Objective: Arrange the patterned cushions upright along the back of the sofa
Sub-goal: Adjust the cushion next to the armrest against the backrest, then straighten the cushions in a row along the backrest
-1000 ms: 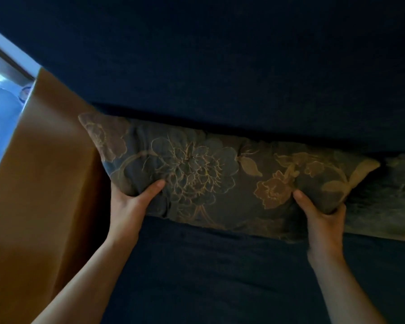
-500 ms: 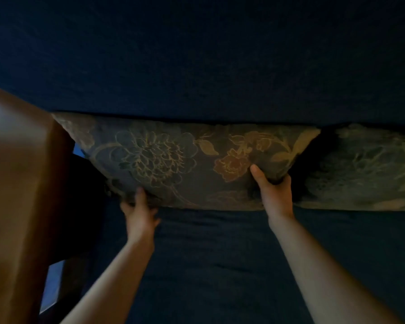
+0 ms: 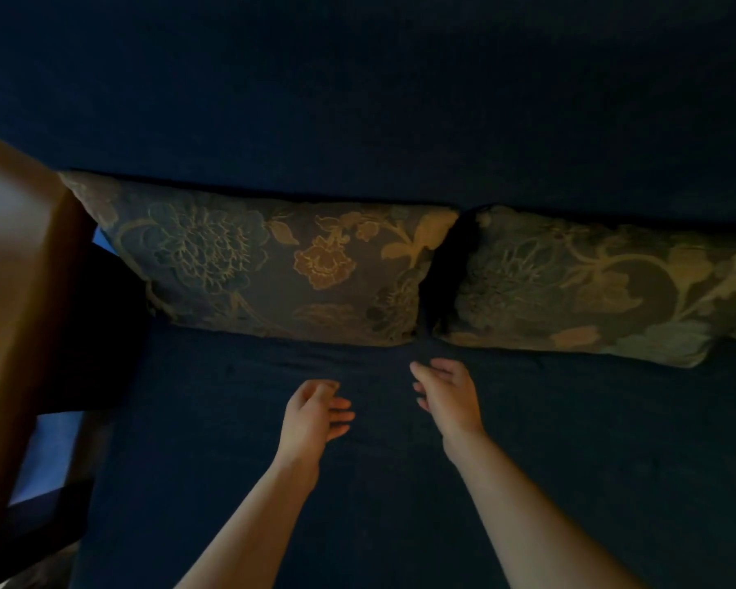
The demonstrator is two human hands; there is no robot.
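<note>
Two floral patterned cushions stand upright against the dark blue sofa back (image 3: 358,99). The left cushion (image 3: 273,261) reaches to the sofa's left end; the right cushion (image 3: 591,286) runs off the right edge of the view. A narrow dark gap separates them. My left hand (image 3: 315,412) hovers over the seat below the left cushion, fingers apart and holding nothing. Just under the gap, my right hand (image 3: 447,395) is also open and empty. Neither hand touches a cushion.
The dark blue sofa seat (image 3: 570,461) spreads in front of the cushions. An orange-brown curtain (image 3: 13,291) hangs at the left edge, close to the sofa's left end, with a dark armrest area (image 3: 98,342) beside it.
Both hands have let go of the left cushion and drawn back toward me over the seat. The left cushion now stands against the sofa back beside the right one.
</note>
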